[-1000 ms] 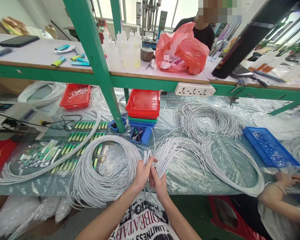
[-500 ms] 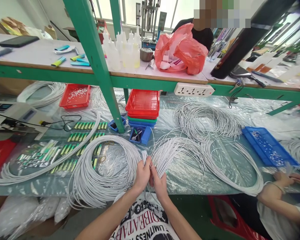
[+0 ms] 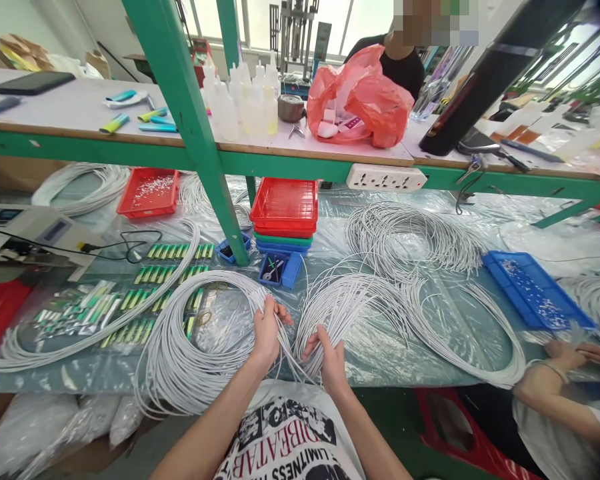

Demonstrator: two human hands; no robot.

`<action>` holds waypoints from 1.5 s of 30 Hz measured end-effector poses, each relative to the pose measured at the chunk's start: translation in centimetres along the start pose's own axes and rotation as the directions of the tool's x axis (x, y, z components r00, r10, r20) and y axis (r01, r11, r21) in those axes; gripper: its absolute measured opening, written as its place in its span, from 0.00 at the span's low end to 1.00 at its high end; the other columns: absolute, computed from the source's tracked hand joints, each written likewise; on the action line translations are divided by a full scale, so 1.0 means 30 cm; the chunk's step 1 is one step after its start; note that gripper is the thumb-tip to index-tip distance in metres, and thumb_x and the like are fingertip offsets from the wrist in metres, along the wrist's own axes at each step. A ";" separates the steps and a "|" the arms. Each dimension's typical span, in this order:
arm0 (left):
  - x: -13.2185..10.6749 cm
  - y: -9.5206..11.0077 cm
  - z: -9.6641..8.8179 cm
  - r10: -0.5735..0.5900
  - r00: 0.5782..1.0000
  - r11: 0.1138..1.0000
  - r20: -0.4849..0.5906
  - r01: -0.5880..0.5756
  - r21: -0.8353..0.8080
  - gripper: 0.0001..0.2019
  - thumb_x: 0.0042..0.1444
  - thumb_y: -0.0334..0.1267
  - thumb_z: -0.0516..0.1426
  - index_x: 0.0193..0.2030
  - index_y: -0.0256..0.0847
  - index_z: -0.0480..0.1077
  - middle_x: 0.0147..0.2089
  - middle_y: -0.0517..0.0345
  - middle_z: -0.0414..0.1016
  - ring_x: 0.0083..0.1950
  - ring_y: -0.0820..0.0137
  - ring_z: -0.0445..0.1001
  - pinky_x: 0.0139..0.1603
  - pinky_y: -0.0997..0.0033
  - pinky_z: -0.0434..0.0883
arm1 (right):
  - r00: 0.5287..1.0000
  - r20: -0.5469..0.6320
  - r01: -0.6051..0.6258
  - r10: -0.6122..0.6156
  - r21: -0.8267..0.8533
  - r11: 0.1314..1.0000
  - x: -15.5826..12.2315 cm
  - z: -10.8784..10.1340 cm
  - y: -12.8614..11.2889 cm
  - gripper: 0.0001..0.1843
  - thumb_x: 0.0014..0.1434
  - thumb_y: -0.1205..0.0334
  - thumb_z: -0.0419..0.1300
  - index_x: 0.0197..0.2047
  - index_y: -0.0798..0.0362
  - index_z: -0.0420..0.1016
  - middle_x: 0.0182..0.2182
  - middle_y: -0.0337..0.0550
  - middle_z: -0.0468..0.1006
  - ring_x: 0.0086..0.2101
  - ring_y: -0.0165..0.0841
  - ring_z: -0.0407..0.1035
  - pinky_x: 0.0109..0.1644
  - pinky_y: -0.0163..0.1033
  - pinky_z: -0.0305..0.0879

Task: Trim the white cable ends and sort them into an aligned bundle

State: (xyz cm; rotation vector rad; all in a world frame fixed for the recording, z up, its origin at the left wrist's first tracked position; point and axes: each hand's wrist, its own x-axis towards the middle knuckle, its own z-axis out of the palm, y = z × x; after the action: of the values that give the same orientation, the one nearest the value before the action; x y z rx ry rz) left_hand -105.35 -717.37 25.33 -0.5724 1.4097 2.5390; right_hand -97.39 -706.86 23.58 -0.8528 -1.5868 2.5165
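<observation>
Two bundles of thin white cables lie in front of me on the plastic-covered bench. My left hand [image 3: 267, 331] is closed around cables at the right side of the large left coil [image 3: 180, 373]. Its fingertips show past the strands, and loose ends hang down beside it. My right hand [image 3: 331, 359] is at the near end of the right cable bundle [image 3: 347, 303], fingers spread and loosely bent against the strands. Part of what lies under its palm is hidden. Between my hands, some cable ends [image 3: 296, 368] slant down towards the bench edge.
Behind the hands stand a stack of red trays [image 3: 285, 203] and a small blue box [image 3: 274, 268]. A green post [image 3: 200, 147] rises left of centre. Rows of green-yellow parts [image 3: 167, 273] lie left. At right are a blue tray [image 3: 537, 293] and a co-worker's arm [image 3: 545, 390].
My hands have moved apart: the left shifted left and up, the right slightly right and down. The right hand's fingers have loosened, and cable ends now lie lower between them.
</observation>
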 end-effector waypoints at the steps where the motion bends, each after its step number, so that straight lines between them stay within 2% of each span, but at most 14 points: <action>1: 0.007 0.013 0.000 -0.054 0.998 0.998 0.030 0.055 -0.043 0.23 0.52 0.55 0.60 0.24 0.40 0.57 0.19 0.69 0.56 0.17 0.80 0.56 0.18 0.80 0.56 | 0.999 0.034 -0.005 0.005 0.012 1.000 0.002 -0.008 -0.005 0.22 0.58 0.44 0.61 0.22 0.50 0.68 0.12 0.34 0.62 0.14 0.30 0.57 0.22 0.38 0.58; 3: 0.018 0.043 -0.001 -0.146 0.984 0.985 0.102 0.154 -0.075 0.24 0.49 0.53 0.63 0.23 0.40 0.55 0.17 0.73 0.47 0.15 0.83 0.45 0.15 0.81 0.47 | 0.997 0.078 -0.023 0.018 0.059 0.998 0.008 -0.021 -0.013 0.25 0.58 0.45 0.61 0.18 0.49 0.61 0.10 0.29 0.52 0.12 0.27 0.49 0.18 0.36 0.51; 6: 0.035 0.109 -0.005 -0.221 0.957 0.973 0.189 0.229 -0.024 0.22 0.48 0.51 0.65 0.24 0.40 0.57 0.17 0.75 0.42 0.15 0.83 0.40 0.14 0.80 0.43 | 0.989 0.142 -0.041 0.026 0.101 0.994 0.021 -0.037 -0.020 0.27 0.58 0.46 0.62 0.17 0.49 0.56 0.09 0.28 0.50 0.11 0.25 0.46 0.16 0.34 0.46; 8: 0.049 0.170 -0.014 -0.197 0.955 0.980 0.219 0.193 0.039 0.21 0.49 0.49 0.65 0.25 0.40 0.58 0.17 0.75 0.42 0.15 0.83 0.39 0.15 0.80 0.42 | 0.981 0.195 -0.043 0.021 0.109 0.993 0.030 -0.053 -0.026 0.27 0.58 0.47 0.62 0.17 0.50 0.56 0.09 0.28 0.50 0.11 0.24 0.46 0.16 0.34 0.45; 10: 0.063 0.233 -0.029 -0.122 0.968 0.988 0.219 0.098 0.118 0.21 0.49 0.48 0.65 0.25 0.40 0.57 0.17 0.75 0.42 0.15 0.83 0.39 0.15 0.80 0.41 | 0.974 0.225 -0.048 0.018 0.131 0.990 0.038 -0.073 -0.033 0.26 0.59 0.47 0.62 0.18 0.50 0.58 0.09 0.28 0.51 0.11 0.23 0.46 0.15 0.33 0.45; 14: 0.063 0.297 -0.062 -0.025 0.976 0.936 0.216 -0.053 0.349 0.17 0.51 0.49 0.63 0.26 0.39 0.63 0.15 0.74 0.45 0.15 0.82 0.41 0.16 0.79 0.42 | 0.970 0.240 -0.079 0.027 0.210 0.974 0.054 -0.112 -0.054 0.26 0.58 0.38 0.57 0.24 0.53 0.69 0.09 0.27 0.50 0.10 0.22 0.42 0.14 0.31 0.45; 16: 0.038 0.276 -0.066 -0.064 0.968 0.864 0.243 -0.068 0.498 0.16 0.50 0.49 0.63 0.27 0.38 0.67 0.15 0.72 0.48 0.15 0.81 0.45 0.16 0.79 0.44 | 0.969 0.244 -0.089 0.031 0.232 0.969 0.057 -0.120 -0.068 0.28 0.58 0.35 0.55 0.37 0.54 0.75 0.08 0.26 0.51 0.11 0.22 0.40 0.14 0.30 0.44; 19: -0.020 0.197 -0.043 -0.164 0.927 0.754 0.336 -0.102 0.649 0.14 0.51 0.47 0.62 0.28 0.36 0.72 0.16 0.68 0.55 0.17 0.79 0.50 0.18 0.78 0.47 | 0.969 0.241 -0.112 0.057 0.220 0.969 0.055 -0.114 -0.087 0.34 0.58 0.34 0.55 0.56 0.54 0.69 0.09 0.26 0.55 0.11 0.23 0.41 0.15 0.29 0.45; 23: -0.082 0.085 0.027 -0.222 0.832 0.752 0.508 -0.186 0.632 0.13 0.53 0.45 0.59 0.27 0.36 0.73 0.20 0.62 0.66 0.21 0.75 0.60 0.22 0.77 0.56 | 0.968 0.237 -0.119 0.079 0.159 0.980 0.052 -0.097 -0.088 0.41 0.56 0.31 0.53 0.62 0.51 0.62 0.15 0.31 0.67 0.10 0.23 0.47 0.15 0.29 0.47; 25: -0.095 0.041 0.061 -0.272 0.780 0.771 0.563 -0.173 0.613 0.13 0.54 0.44 0.57 0.26 0.36 0.73 0.20 0.59 0.71 0.23 0.71 0.67 0.26 0.75 0.61 | 0.974 0.217 -0.104 0.071 0.144 0.984 0.053 -0.092 -0.078 0.42 0.55 0.29 0.52 0.63 0.51 0.61 0.16 0.33 0.69 0.10 0.23 0.50 0.14 0.29 0.48; 27: -0.098 0.007 0.085 -0.341 0.754 0.766 0.562 -0.123 0.630 0.12 0.54 0.44 0.57 0.28 0.36 0.73 0.19 0.58 0.73 0.23 0.68 0.72 0.29 0.74 0.66 | 0.979 0.194 -0.093 0.062 0.151 0.984 0.053 -0.091 -0.068 0.43 0.55 0.29 0.51 0.63 0.50 0.60 0.16 0.33 0.69 0.09 0.24 0.52 0.14 0.30 0.50; 32: -0.087 -0.031 0.101 -0.417 0.742 0.723 0.526 -0.080 0.686 0.11 0.51 0.44 0.59 0.32 0.37 0.72 0.18 0.60 0.73 0.22 0.66 0.75 0.27 0.73 0.68 | 0.978 0.191 -0.122 0.089 0.166 0.979 0.044 -0.090 -0.064 0.42 0.55 0.29 0.52 0.63 0.49 0.59 0.21 0.35 0.74 0.10 0.24 0.55 0.14 0.30 0.52; 38: -0.082 -0.037 0.090 -0.381 0.772 0.726 0.510 -0.092 0.682 0.08 0.50 0.40 0.60 0.27 0.38 0.68 0.18 0.61 0.70 0.19 0.68 0.73 0.22 0.75 0.67 | 0.982 0.146 -0.139 0.116 0.159 0.977 0.046 -0.069 -0.046 0.42 0.51 0.28 0.55 0.56 0.53 0.65 0.18 0.33 0.71 0.09 0.23 0.52 0.12 0.29 0.47; 45: -0.085 -0.058 0.073 -0.298 0.813 0.804 0.501 -0.070 0.590 0.11 0.51 0.41 0.59 0.24 0.39 0.65 0.14 0.63 0.66 0.15 0.72 0.67 0.18 0.74 0.68 | 0.992 0.020 -0.127 0.125 0.201 0.971 0.067 -0.055 -0.005 0.39 0.50 0.30 0.58 0.50 0.55 0.68 0.18 0.35 0.73 0.10 0.27 0.58 0.12 0.31 0.53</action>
State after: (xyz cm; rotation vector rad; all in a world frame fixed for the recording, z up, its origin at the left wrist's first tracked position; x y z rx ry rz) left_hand -102.96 -714.51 26.08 0.2088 1.6941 1.7636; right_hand -98.35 -704.78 22.33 -0.9457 -1.2861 2.7109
